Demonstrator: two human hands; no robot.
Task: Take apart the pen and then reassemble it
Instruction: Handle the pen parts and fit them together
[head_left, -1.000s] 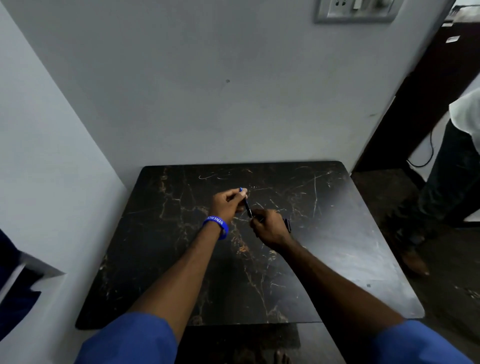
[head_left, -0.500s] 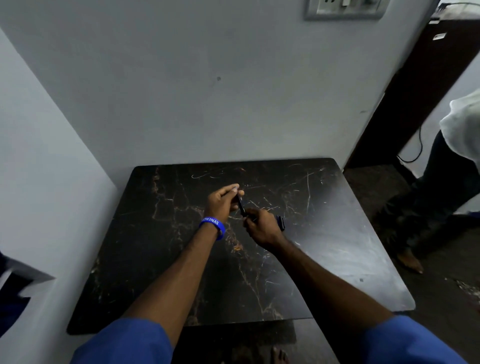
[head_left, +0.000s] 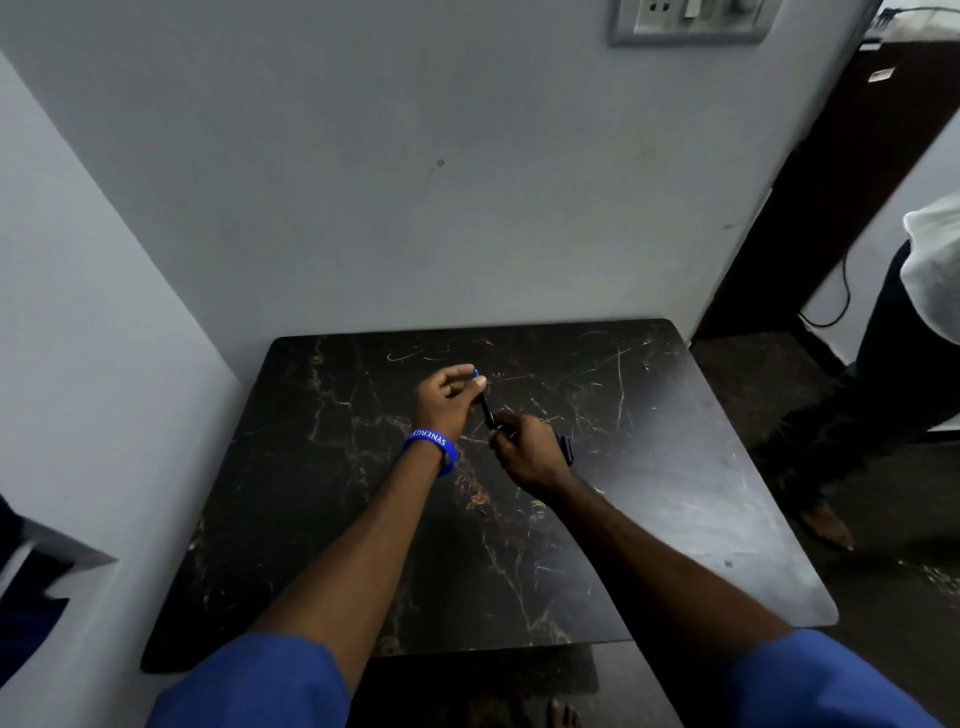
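Note:
A thin dark pen (head_left: 487, 410) with a blue tip is held between both hands over the black marble table (head_left: 649, 519). My left hand (head_left: 447, 397), with a blue wristband, pinches the pen's upper blue end between thumb and fingers. My right hand (head_left: 527, 449) grips the pen's lower end, which its fingers hide. A small dark pen part (head_left: 565, 447), perhaps the cap, shows just right of my right hand; whether it lies on the table or sits in the hand I cannot tell.
The table stands in a corner, with a grey wall behind and another on the left. A wall socket plate (head_left: 688, 21) is high up. Another person (head_left: 904, 374) stands on the floor to the right, beside a dark door.
Both hands have kept their hold on the pen, with only small shifts of the fingers. The camera view has drifted slightly.

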